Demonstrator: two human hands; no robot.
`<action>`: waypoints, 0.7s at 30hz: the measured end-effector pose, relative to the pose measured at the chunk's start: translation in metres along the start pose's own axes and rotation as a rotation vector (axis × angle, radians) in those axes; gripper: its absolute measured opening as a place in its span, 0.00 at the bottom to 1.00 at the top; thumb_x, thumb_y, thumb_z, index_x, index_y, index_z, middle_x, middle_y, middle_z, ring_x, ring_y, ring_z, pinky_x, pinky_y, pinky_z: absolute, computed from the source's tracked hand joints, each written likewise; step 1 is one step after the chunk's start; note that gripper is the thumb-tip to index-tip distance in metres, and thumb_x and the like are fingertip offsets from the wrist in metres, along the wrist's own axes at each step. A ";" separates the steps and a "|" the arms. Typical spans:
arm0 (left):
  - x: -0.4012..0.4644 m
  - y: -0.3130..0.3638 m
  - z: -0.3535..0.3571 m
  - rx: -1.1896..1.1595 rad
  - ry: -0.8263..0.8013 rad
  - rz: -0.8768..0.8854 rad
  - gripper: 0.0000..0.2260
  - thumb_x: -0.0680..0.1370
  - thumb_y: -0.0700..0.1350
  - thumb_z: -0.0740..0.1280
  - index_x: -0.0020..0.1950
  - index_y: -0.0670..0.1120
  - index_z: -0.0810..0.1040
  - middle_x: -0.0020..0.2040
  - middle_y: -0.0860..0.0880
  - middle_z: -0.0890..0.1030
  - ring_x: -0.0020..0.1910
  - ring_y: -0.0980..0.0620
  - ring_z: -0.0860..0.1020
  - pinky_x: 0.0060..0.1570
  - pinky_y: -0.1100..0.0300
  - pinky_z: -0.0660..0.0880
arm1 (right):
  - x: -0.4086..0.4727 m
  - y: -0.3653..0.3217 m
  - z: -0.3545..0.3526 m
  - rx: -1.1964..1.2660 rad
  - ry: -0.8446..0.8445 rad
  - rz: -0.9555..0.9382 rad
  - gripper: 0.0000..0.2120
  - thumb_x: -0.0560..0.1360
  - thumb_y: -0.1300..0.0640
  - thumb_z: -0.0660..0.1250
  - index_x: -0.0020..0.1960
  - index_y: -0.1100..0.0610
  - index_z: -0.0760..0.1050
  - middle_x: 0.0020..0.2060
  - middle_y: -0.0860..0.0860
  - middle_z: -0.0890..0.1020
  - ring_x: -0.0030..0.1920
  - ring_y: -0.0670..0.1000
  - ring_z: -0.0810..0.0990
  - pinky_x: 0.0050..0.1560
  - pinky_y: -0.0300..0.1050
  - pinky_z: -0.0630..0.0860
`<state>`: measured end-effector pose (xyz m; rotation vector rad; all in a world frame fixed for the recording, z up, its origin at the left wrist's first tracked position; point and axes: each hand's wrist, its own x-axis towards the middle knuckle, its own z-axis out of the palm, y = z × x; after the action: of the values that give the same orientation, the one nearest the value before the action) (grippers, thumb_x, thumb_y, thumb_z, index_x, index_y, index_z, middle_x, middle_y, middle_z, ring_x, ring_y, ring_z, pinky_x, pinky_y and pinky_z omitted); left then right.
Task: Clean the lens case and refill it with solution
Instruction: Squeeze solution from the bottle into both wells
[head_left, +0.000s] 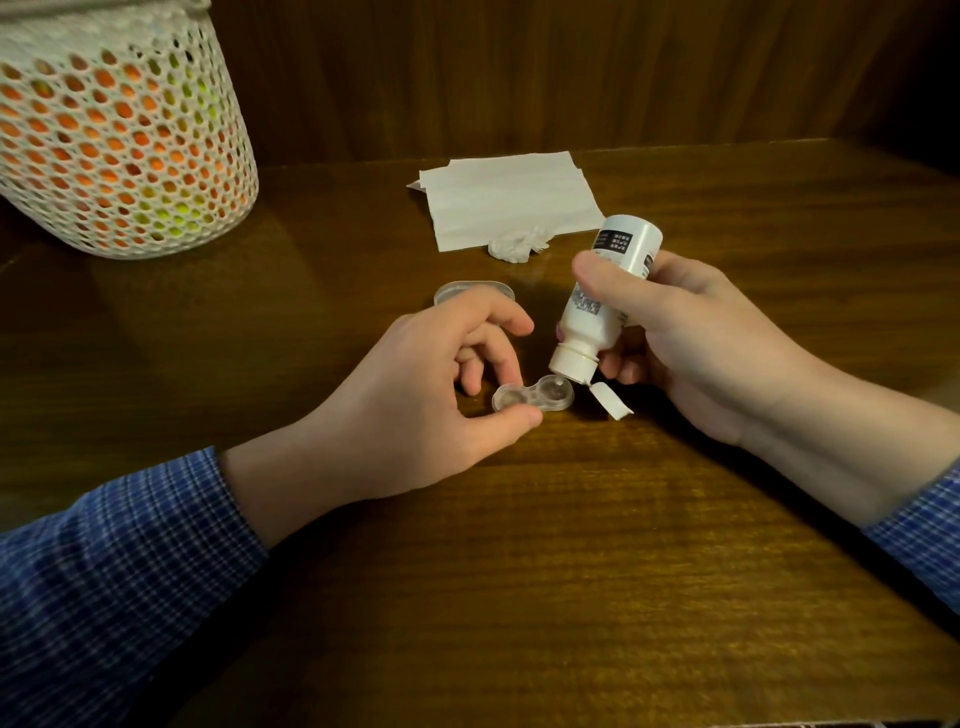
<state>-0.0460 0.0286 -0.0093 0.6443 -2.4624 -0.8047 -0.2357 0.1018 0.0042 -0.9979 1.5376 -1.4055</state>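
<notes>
The lens case sits open on the wooden table, roughly at its middle and well away from every edge. The left hand pinches the case's left well between thumb and curled fingers, apparently to keep the light plastic from skidding or tipping while liquid goes in. The right hand is wrapped around the white solution bottle, thumb across the label. The bottle is tilted steeply, nozzle down, directly over the right well and almost touching it, a position that suits squeezing solution straight into that well. The bottle's flip cap hangs open on its hinge just beside the case, on the side away from the well, so it does not block the pour.

A clear lid lies on the table just beyond the left hand, partly hidden by the knuckles. Toward the back edge lies a flat white paper tissue, with a crumpled white wad at its near edge. A white mesh basket with orange and green contents stands at the back left corner, well apart. Nothing lies between the bottle and the case; whether either well already holds liquid is too hard to tell.
</notes>
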 end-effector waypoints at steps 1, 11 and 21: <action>0.000 0.000 0.000 -0.003 -0.001 -0.004 0.24 0.72 0.47 0.79 0.66 0.47 0.76 0.44 0.56 0.82 0.41 0.49 0.80 0.40 0.56 0.78 | 0.000 0.000 0.000 0.003 0.003 0.003 0.13 0.78 0.46 0.70 0.54 0.55 0.78 0.50 0.64 0.85 0.30 0.49 0.76 0.27 0.37 0.71; 0.000 -0.002 -0.001 -0.019 -0.016 -0.030 0.24 0.72 0.47 0.79 0.66 0.49 0.76 0.45 0.57 0.82 0.41 0.50 0.80 0.41 0.56 0.79 | 0.001 0.000 -0.001 0.007 -0.007 0.013 0.14 0.77 0.45 0.71 0.54 0.54 0.78 0.43 0.59 0.85 0.30 0.48 0.77 0.26 0.37 0.72; 0.001 -0.002 -0.001 -0.027 -0.031 -0.043 0.24 0.72 0.47 0.79 0.66 0.49 0.76 0.45 0.57 0.82 0.41 0.50 0.80 0.41 0.55 0.79 | 0.000 -0.001 -0.001 0.008 -0.004 0.028 0.14 0.77 0.45 0.70 0.55 0.55 0.78 0.41 0.55 0.85 0.29 0.47 0.77 0.27 0.37 0.73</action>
<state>-0.0456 0.0267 -0.0093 0.6819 -2.4681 -0.8693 -0.2365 0.1020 0.0050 -0.9708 1.5366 -1.3884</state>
